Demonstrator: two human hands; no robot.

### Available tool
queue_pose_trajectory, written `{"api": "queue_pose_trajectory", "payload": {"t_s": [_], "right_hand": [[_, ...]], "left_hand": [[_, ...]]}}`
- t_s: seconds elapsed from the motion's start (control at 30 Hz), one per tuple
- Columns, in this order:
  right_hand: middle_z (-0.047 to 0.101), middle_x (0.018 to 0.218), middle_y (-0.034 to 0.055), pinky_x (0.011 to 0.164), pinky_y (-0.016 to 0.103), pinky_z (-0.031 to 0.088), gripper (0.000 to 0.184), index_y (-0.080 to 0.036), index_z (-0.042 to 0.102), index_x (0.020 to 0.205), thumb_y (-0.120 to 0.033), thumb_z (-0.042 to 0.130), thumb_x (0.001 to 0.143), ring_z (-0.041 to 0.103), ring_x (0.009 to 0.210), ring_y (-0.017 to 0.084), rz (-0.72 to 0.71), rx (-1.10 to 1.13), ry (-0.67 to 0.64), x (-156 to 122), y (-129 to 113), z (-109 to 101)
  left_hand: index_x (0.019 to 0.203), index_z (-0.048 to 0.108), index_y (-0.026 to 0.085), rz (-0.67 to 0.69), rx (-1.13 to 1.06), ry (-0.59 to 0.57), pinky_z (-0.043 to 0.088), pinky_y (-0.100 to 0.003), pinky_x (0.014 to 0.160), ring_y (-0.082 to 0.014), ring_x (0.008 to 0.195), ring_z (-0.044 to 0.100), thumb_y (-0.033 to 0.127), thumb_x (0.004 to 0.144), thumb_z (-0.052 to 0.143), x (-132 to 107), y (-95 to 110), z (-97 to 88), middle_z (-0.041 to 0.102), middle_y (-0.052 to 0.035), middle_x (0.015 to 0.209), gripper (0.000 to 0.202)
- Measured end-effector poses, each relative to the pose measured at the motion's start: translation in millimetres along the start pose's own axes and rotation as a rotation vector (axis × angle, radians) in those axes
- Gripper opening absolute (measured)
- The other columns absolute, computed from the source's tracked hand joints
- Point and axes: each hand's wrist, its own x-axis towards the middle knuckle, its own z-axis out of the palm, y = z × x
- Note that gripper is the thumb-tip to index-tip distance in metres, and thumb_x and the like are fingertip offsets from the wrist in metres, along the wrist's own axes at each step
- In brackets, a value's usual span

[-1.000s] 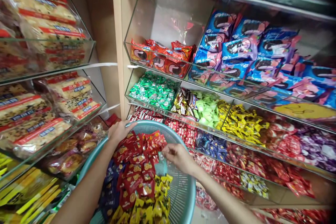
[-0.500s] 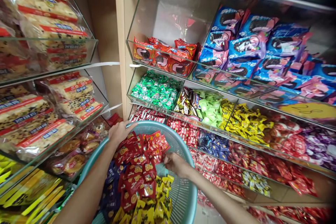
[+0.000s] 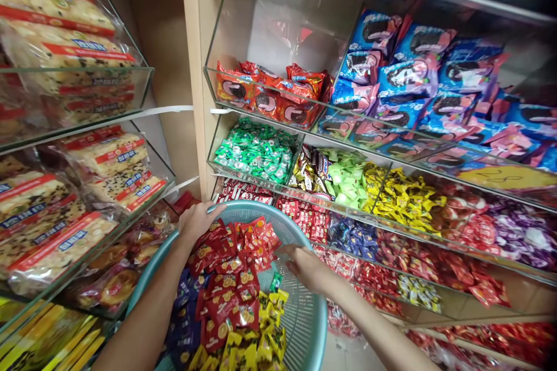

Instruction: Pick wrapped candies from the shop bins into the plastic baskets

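Note:
My left hand (image 3: 195,221) grips the far rim of a teal plastic basket (image 3: 304,313) held in front of the shelves. Red candy packets (image 3: 226,278) fill the basket's middle, with yellow packets (image 3: 261,336) nearer me and purple ones at the left. My right hand (image 3: 304,264) hovers inside the basket beside the red packets, fingers loosely spread with nothing visible in them. A small green packet (image 3: 275,282) lies on the basket's mesh just below that hand.
Glass-fronted shelves on the right hold green candies (image 3: 256,151), yellow candies (image 3: 400,197), red and blue cookie packs (image 3: 391,81). Glass shelves on the left carry wrapped cakes (image 3: 100,156). A wooden post (image 3: 195,69) stands between them.
My right hand has shifted slightly right and opened its fingers; a green packet now lies on the mesh below it. The left hand has stayed on the rim.

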Motion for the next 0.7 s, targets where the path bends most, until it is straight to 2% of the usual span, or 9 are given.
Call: {"api": "queue_pose_trajectory", "payload": {"t_s": [0.17,0.27,0.37,0.47,0.57,0.7], "right_hand": [[0.067,0.101,0.0088,0.078,0.031,0.044,0.031,-0.017,0.060,0.109,-0.019,0.044,0.082,0.061,0.091,0.021,-0.096,-0.061,0.168,7,-33,-59],[0.067,0.095,0.0059,0.074,0.028,0.044,0.026,-0.019,0.061,0.103,-0.020,0.043,0.084,0.062,0.085,0.018,-0.192,-0.084,0.336,23,-50,-89],[0.066,0.091,0.0058,0.072,0.027,0.042,0.021,-0.018,0.061,0.098,-0.018,0.044,0.085,0.059,0.082,0.017,-0.234,-0.224,0.494,44,-62,-112],[0.063,0.087,0.0071,0.072,0.028,0.038,0.018,-0.017,0.060,0.091,-0.014,0.044,0.085,0.054,0.086,0.019,-0.206,-0.497,0.579,62,-70,-124],[0.061,0.086,0.0077,0.070,0.030,0.033,0.015,-0.017,0.059,0.085,-0.015,0.045,0.085,0.050,0.086,0.021,-0.188,-0.755,0.557,74,-75,-125],[0.060,0.087,0.0083,0.068,0.033,0.030,0.013,-0.017,0.059,0.083,-0.025,0.049,0.085,0.048,0.087,0.023,-0.165,-0.852,0.558,86,-75,-118]], "left_hand": [[0.100,0.066,0.028,-0.013,-0.015,-0.003,0.044,-0.031,0.067,-0.0298,0.088,0.064,0.077,0.070,0.021,3,-5,2.1,0.071,-0.0108,0.090,0.073],[0.099,0.066,0.028,-0.004,-0.033,0.001,0.045,-0.032,0.066,-0.0314,0.089,0.064,0.077,0.070,0.021,5,-8,3.5,0.071,-0.0110,0.090,0.073],[0.100,0.066,0.028,0.004,-0.043,0.010,0.045,-0.034,0.067,-0.0318,0.089,0.064,0.076,0.072,0.020,5,-10,4.4,0.071,-0.0110,0.090,0.072],[0.104,0.065,0.028,0.001,-0.057,0.008,0.045,-0.034,0.068,-0.0319,0.090,0.063,0.076,0.072,0.021,5,-11,5.0,0.071,-0.0114,0.092,0.072],[0.100,0.066,0.027,0.006,-0.061,0.008,0.045,-0.033,0.068,-0.0313,0.090,0.063,0.076,0.072,0.021,6,-11,5.4,0.071,-0.0115,0.092,0.072],[0.098,0.067,0.027,0.005,-0.069,0.003,0.044,-0.032,0.067,-0.0308,0.089,0.063,0.076,0.072,0.021,6,-12,5.7,0.071,-0.0117,0.091,0.072]]}}
